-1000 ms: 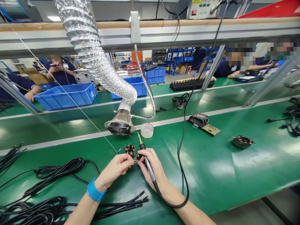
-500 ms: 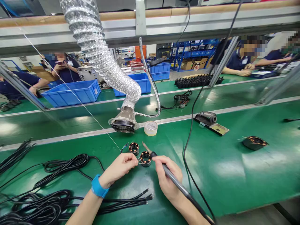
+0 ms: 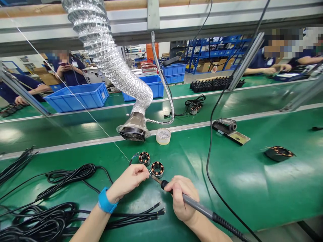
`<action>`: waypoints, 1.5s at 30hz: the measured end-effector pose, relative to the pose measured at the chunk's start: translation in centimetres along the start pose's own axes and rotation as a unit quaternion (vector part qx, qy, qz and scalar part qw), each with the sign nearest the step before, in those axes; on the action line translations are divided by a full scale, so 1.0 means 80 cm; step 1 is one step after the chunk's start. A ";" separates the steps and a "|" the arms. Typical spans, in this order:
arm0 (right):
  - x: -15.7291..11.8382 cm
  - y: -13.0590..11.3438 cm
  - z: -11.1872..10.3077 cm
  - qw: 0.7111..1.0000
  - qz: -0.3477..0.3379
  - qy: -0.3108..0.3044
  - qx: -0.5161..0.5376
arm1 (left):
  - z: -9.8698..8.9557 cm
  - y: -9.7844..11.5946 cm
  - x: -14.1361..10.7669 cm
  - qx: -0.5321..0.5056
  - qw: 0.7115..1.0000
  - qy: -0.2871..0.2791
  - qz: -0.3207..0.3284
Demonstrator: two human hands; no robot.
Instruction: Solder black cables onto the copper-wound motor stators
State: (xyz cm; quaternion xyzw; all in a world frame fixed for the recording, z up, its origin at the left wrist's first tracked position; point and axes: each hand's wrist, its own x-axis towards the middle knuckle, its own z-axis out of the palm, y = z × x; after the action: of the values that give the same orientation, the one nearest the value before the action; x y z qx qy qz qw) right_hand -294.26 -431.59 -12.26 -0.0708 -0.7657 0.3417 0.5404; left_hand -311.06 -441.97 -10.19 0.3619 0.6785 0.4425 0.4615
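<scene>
My right hand [image 3: 184,198] is wrapped round the grip of a soldering iron [image 3: 198,205]. The iron's tip lies beside my left fingertips, just in front of a ring-shaped motor stator [image 3: 157,169] with copper windings. My left hand [image 3: 133,176], with a blue band on its wrist, pinches thin wire at the near stator's left side; which strand it is stays partly hidden by the fingers. Just behind sits a second stator [image 3: 144,158] with coloured leads. A thin pale wire [image 3: 101,127] runs down from the upper left and ends out of sight behind my left hand.
A fume extractor hood [image 3: 133,129] hangs over the bench, beside a small round tub [image 3: 163,136]. Black cables [image 3: 68,179] lie coiled at left. An iron holder [image 3: 229,129] and another stator [image 3: 279,153] stand at right. Co-workers sit beyond the blue bins [image 3: 78,97].
My right hand has turned and brought the soldering iron's tip from behind the near stator down to its front left, by my left fingertips. My left hand keeps its pinch.
</scene>
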 end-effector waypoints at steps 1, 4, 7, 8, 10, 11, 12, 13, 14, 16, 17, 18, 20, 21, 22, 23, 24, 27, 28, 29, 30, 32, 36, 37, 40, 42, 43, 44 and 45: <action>0.000 0.000 0.000 1.000 0.003 0.000 -0.001 | 0.000 0.000 0.000 0.000 1.000 0.001 0.000; -0.001 0.000 0.000 1.000 0.011 0.004 -0.012 | 0.000 0.000 0.000 0.000 1.000 0.005 -0.002; -0.004 0.003 -0.001 0.999 0.029 0.006 -0.019 | 0.000 -0.002 0.001 0.001 1.000 0.008 0.001; -0.005 0.004 -0.001 0.999 0.038 0.010 -0.021 | -0.001 -0.003 0.001 0.003 1.000 0.009 0.002; -0.008 0.007 -0.002 0.998 0.057 0.026 -0.023 | -0.001 -0.004 0.001 0.006 1.000 0.010 0.004; -0.009 0.008 -0.002 0.997 0.064 0.035 -0.022 | -0.001 -0.005 0.001 0.008 1.000 0.010 0.005; -0.010 0.009 -0.002 0.996 0.070 0.042 -0.021 | -0.001 -0.005 0.001 0.008 1.000 0.009 0.005; -0.010 0.010 -0.002 0.996 0.074 0.046 -0.021 | -0.002 -0.006 0.001 0.008 1.000 0.008 0.005; -0.011 0.010 -0.001 0.996 0.077 0.048 -0.022 | -0.002 -0.006 0.002 0.009 1.000 0.008 0.006; -0.011 0.010 -0.001 0.995 0.079 0.050 -0.024 | -0.002 -0.006 0.002 0.009 1.000 0.007 0.006; -0.011 0.010 0.000 0.995 0.079 0.051 -0.025 | -0.003 -0.007 0.002 0.009 1.000 0.007 0.006; -0.011 0.010 0.000 0.995 0.079 0.054 -0.025 | -0.003 -0.007 0.002 0.010 1.000 0.006 0.006; -0.011 0.010 0.000 0.995 0.080 0.059 -0.026 | -0.003 -0.007 0.002 0.011 1.000 0.005 0.008; -0.011 0.010 0.000 0.994 0.083 0.060 -0.027 | -0.003 -0.007 0.002 0.011 1.000 0.005 0.008; -0.011 0.010 0.000 0.994 0.088 0.061 -0.027 | -0.003 -0.007 0.003 0.010 1.000 0.005 0.008; -0.011 0.011 0.000 0.994 0.092 0.061 -0.028 | -0.003 -0.007 0.003 0.010 1.000 0.005 0.008; -0.011 0.011 0.000 0.993 0.095 0.060 -0.028 | -0.003 -0.007 0.003 0.008 1.000 0.005 0.008; -0.009 0.011 0.001 0.993 0.104 0.049 -0.032 | -0.003 -0.008 0.003 0.003 1.000 0.005 0.010; -0.007 0.011 0.002 0.993 0.108 0.043 -0.033 | -0.003 -0.008 0.003 0.002 1.000 0.005 0.010; -0.006 0.011 0.003 0.992 0.112 0.038 -0.033 | -0.003 -0.009 0.003 0.001 1.000 0.005 0.010; -0.004 0.010 0.004 0.992 0.116 0.033 -0.033 | -0.002 -0.009 0.003 -0.001 1.000 0.005 0.009; -0.001 0.009 0.006 0.992 0.122 0.024 -0.029 | -0.001 -0.008 0.002 -0.005 1.000 0.004 0.010; 0.005 0.006 0.008 0.991 0.129 0.016 -0.018 | -0.003 -0.003 -0.001 -0.006 1.000 -0.005 -0.010; 0.006 0.005 0.008 0.991 0.131 0.016 -0.017 | -0.005 -0.001 -0.002 -0.002 1.000 -0.010 -0.015; 0.005 0.005 0.007 0.991 0.134 0.014 -0.017 | -0.012 0.004 -0.006 0.012 1.000 -0.013 -0.013; 0.005 0.006 0.006 0.991 0.133 0.013 -0.014 | -0.015 0.005 -0.007 0.003 1.000 -0.007 -0.013; 0.004 0.007 0.006 0.991 0.132 0.013 -0.012 | -0.016 0.005 -0.007 -0.006 1.000 -0.003 -0.013; 0.004 0.007 0.006 0.991 0.131 0.013 -0.010 | -0.015 0.003 -0.007 -0.014 1.000 0.003 -0.013; 0.003 0.008 0.006 0.991 0.130 0.013 -0.007 | -0.014 0.002 -0.005 -0.020 1.000 0.010 -0.012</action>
State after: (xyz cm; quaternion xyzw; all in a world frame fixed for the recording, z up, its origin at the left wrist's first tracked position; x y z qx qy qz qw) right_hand -294.95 -431.23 -12.50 -0.1781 -0.7455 0.4023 0.5006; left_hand -311.94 -442.59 -9.72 0.3402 0.6783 0.4543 0.4667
